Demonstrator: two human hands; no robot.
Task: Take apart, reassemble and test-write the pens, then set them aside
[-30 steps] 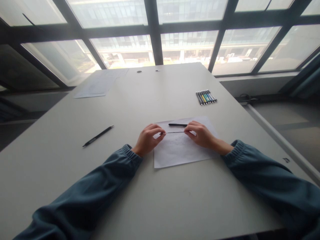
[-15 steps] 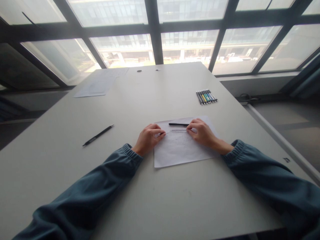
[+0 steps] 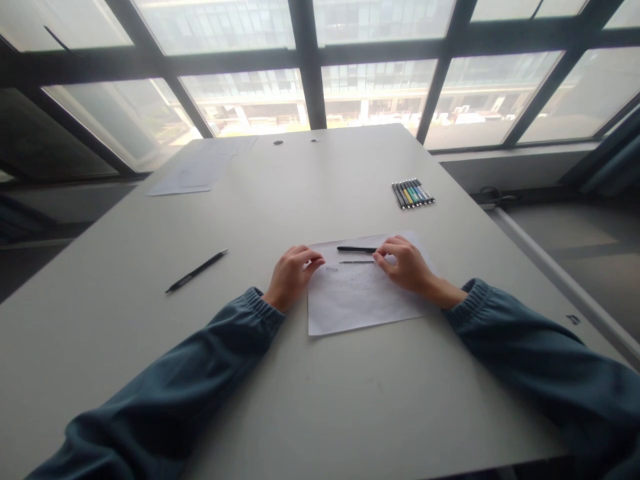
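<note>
On a white sheet of paper [image 3: 367,303] lie a dark pen barrel [image 3: 355,249] and, just below it, a thin pen refill [image 3: 356,262]. My right hand [image 3: 406,265] is over the sheet's right side, thumb and forefinger curled at the refill's right end. It covers that end and the barrel's right end. At the sheet's left edge is my left hand [image 3: 290,277], fingers bent and thumb close to the forefinger, holding nothing I can see. Right of its fingertips a small pale piece [image 3: 331,269], possibly a spring, rests on the paper. Faint marks show on the sheet.
A black pen [image 3: 197,271] lies on the white table [image 3: 270,413] to the left. Several pens with coloured parts [image 3: 413,193] form a row at the back right. More paper sheets [image 3: 193,170] lie at the far left. Windows [image 3: 380,93] stand beyond the table.
My left hand has let go of the small piece and drawn slightly left; the piece now lies on the paper. The refill has dropped slightly, near my right fingertips.
</note>
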